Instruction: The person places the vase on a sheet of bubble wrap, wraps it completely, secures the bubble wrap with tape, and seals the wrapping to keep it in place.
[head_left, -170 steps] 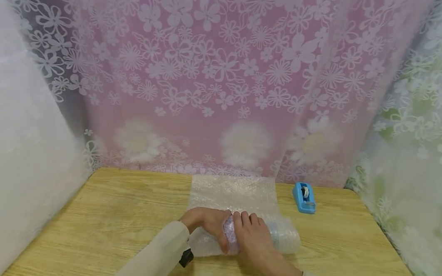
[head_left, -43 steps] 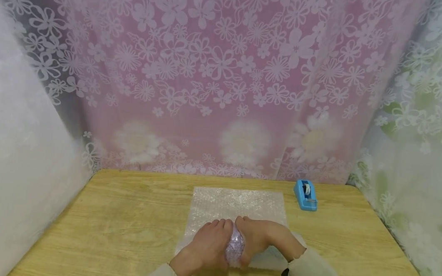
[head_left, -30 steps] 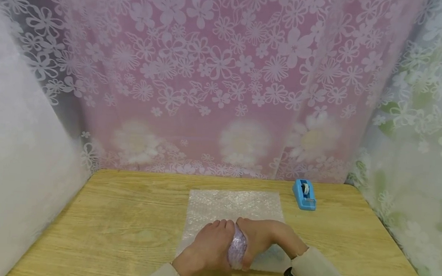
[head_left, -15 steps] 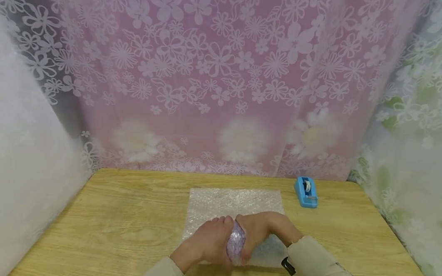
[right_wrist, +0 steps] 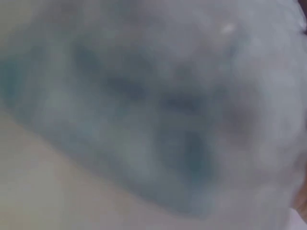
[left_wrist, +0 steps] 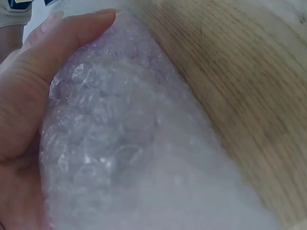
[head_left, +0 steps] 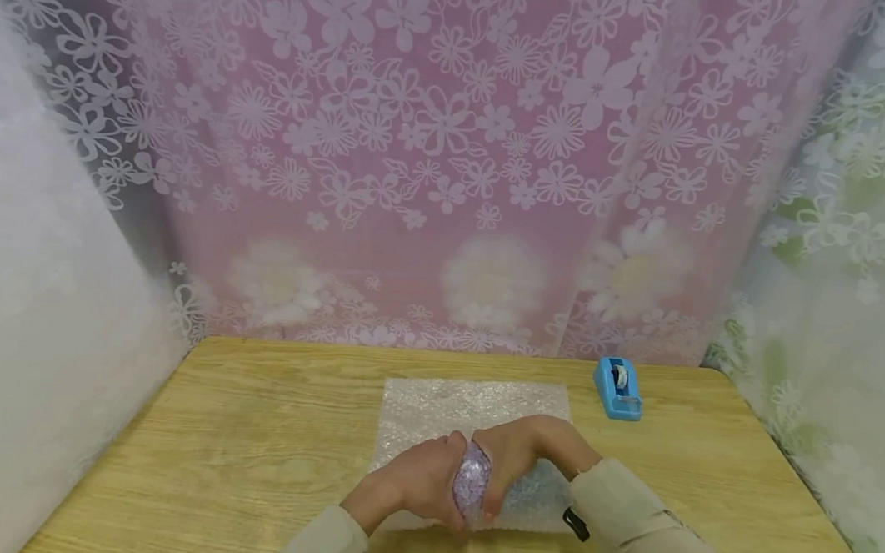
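Observation:
A roll of bubble wrap (head_left: pixel 472 483) lies crosswise near the front of the table, with a lilac thing showing through its middle. My left hand (head_left: pixel 420 476) grips the roll left of the middle, its thumb lying along the wrap in the left wrist view. Close beside it, my right hand (head_left: pixel 511 457) grips the roll with a raised wrist. Bluish-green patches show through the wrap (right_wrist: pixel 129 105) in the blurred right wrist view; what is inside cannot be told. Beyond the hands, a flat stretch of the bubble wrap sheet (head_left: pixel 473 403) spreads over the table.
A blue tape dispenser (head_left: pixel 618 389) with a roll of tape stands at the back right of the wooden table (head_left: pixel 270 418). Pink flowered curtain (head_left: pixel 417 183) hangs behind the table, and pale sheets hang at both sides.
Since the oldest frame, the sheet's far edge has come nearer and both hands have changed their hold on the roll. Over the last second the hands stay almost in place.

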{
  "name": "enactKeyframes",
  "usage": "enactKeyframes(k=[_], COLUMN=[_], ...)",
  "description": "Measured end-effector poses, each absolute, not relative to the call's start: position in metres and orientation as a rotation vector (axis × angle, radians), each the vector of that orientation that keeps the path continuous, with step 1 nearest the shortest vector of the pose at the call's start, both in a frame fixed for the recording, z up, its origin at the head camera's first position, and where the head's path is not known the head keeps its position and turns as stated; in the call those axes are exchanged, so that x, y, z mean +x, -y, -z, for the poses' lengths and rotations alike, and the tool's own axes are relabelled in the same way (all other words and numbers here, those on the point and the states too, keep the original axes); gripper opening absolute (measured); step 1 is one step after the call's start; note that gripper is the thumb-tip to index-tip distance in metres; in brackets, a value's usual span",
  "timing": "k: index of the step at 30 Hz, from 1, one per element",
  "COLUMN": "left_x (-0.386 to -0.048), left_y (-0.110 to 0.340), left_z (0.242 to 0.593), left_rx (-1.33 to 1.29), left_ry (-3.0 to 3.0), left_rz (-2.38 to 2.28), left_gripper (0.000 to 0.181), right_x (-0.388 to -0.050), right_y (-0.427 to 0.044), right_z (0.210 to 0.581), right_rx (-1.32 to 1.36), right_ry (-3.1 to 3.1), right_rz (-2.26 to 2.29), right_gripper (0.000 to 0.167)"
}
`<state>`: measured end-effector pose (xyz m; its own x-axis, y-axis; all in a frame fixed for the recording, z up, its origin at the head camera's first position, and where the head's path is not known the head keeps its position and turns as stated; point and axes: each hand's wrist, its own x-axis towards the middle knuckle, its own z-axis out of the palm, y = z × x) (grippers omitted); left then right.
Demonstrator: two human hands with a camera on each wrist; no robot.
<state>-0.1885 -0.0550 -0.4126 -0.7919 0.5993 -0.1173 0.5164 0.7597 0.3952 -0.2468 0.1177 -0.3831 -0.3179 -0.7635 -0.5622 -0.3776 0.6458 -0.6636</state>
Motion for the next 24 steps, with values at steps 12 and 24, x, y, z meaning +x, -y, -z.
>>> enactKeyframes(k=[12,24], left_x=[-0.198,-0.201], left_y=[0.058,0.058], left_z=[0.413,0.410], left_rx=[0.890,0.846], left_ry=[-2.654,-2.639], left_rz=[-0.581,-0.528], left_gripper=[0.071,0.070], right_x=[-0.254,-0.259], right_y=[-0.115,-0.116], right_z=[0.378,0.386], right_rx=[-0.872,-0.906], right_ry=[-1.900,-1.852], right_rz=[0.497,0.509], right_gripper=[0.044,0.043])
